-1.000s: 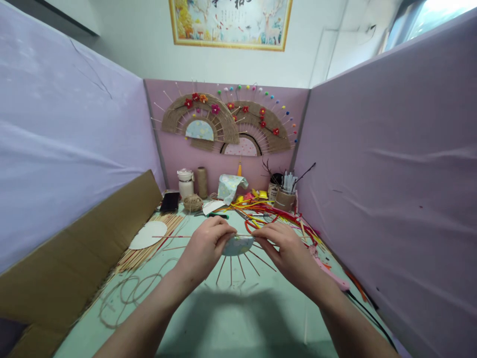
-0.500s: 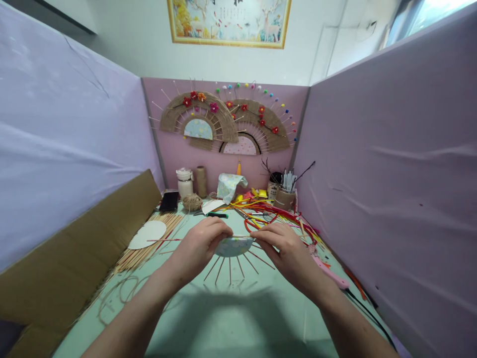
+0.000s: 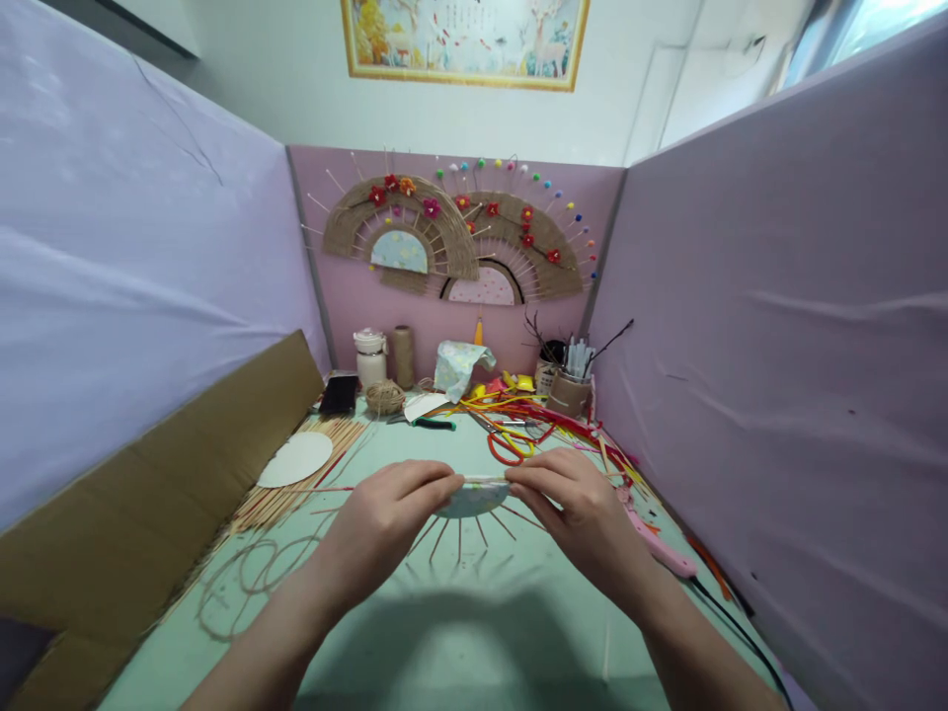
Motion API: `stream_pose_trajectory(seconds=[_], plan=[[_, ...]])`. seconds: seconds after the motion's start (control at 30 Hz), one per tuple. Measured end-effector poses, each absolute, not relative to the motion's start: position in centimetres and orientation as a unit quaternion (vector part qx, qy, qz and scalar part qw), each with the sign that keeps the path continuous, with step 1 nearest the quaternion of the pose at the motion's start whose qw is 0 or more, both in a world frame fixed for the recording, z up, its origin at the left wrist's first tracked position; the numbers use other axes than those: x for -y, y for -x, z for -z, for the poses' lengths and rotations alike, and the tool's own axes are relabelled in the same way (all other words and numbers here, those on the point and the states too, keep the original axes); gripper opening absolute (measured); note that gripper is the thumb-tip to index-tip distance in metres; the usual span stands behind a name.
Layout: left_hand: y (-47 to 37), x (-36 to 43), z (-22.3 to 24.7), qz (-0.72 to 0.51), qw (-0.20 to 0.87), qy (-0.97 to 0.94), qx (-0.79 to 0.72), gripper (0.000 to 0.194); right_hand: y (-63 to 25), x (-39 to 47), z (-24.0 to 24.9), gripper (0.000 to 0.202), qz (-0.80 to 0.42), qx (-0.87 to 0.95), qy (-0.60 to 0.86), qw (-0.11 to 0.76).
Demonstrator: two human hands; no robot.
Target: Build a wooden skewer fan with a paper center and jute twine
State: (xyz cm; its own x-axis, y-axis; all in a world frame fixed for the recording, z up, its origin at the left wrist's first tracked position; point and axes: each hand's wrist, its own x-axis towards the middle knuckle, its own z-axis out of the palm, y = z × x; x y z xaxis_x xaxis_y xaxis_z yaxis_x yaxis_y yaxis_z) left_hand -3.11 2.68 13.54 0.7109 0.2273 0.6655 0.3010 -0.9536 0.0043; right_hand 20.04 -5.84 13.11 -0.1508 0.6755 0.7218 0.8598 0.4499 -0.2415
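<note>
Both my hands pinch the straight upper edge of a half-round piece covered in pale blue floral fabric (image 3: 472,501). Thin wooden sticks (image 3: 460,541) fan out from its curved lower side, toward me. My left hand (image 3: 396,509) closes on the left end of that edge, fingers bent over it. At the right end, my right hand (image 3: 574,499) holds it between thumb and fingers. The piece is held just above the pale green table (image 3: 459,652); its two ends are hidden behind my fingers.
Scissors (image 3: 511,447) with red and yellow handles lie beyond my hands. To the right rests a pink glue gun (image 3: 659,548) with a black cord. A white oval (image 3: 297,459) lies on wooden sticks at left, near loose twine (image 3: 256,583). Cardboard (image 3: 178,474) stands along the left side.
The view has shifted slightly. My left hand's fingers have straightened along the edge and cover more of its left side. Both hands still hold the half-round piece.
</note>
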Motion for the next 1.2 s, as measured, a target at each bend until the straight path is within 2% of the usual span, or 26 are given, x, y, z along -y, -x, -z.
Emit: stream_pose_trajectory(seconds=[0.2,0.33,0.6,0.83,1.2], plan=[[2.9,-2.6,-12.4,0.429,0.125,0.886,0.123,0.029,-19.8,5.8,-12.9,0.012,0.168,0.743,0.48,0.434],[2.3,-3.8,-9.7,0.451,0.154,0.869,0.13,0.03,-20.1,4.3,-10.9,0.011,0.176,0.743,0.474,0.439],[1.6,-4.0,-3.3,0.419,0.105,0.887,0.162,0.035,-20.4,4.2,-5.1,0.007,0.095,0.73,0.52,0.433],[2.0,-4.1,-3.7,0.39,0.106,0.877,0.258,0.034,-20.5,4.6,-4.0,0.006,0.084,0.704,0.549,0.443],[3.1,-3.7,-3.2,0.473,0.08,0.835,0.271,0.019,-20.5,4.3,-3.5,0.005,0.098,0.698,0.537,0.464]])
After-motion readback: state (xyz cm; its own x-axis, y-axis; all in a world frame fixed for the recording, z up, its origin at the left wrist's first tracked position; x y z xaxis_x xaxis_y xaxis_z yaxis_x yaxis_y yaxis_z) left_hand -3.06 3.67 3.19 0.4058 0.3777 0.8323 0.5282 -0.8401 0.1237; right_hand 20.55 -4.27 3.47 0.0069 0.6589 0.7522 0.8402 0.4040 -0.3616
